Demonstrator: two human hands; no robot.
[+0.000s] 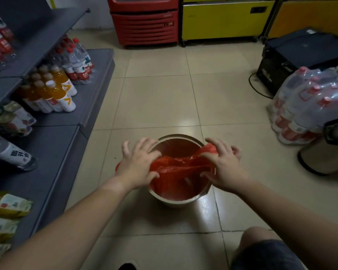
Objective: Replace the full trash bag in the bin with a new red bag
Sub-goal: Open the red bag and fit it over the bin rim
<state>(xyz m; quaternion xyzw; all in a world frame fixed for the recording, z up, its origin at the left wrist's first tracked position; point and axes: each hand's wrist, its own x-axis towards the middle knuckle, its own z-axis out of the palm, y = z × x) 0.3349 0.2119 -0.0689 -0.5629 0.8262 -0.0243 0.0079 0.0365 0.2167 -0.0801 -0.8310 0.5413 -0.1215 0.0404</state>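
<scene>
Work is in the late part, I judge. No full bag shows in the bin [180, 202], which stands on the tiled floor [160, 98]; a red bag [176, 172] already lies inside. Left hand [138, 162] and right hand [222, 164], fingers spread, each pinch the plastic at the rim. Far edge of the rim is still bare, so stretching the bag over it remains.

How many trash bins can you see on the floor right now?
2: the round bin under both hands, holding the red bag, and a second bin at the right edge, partly cut off.
</scene>
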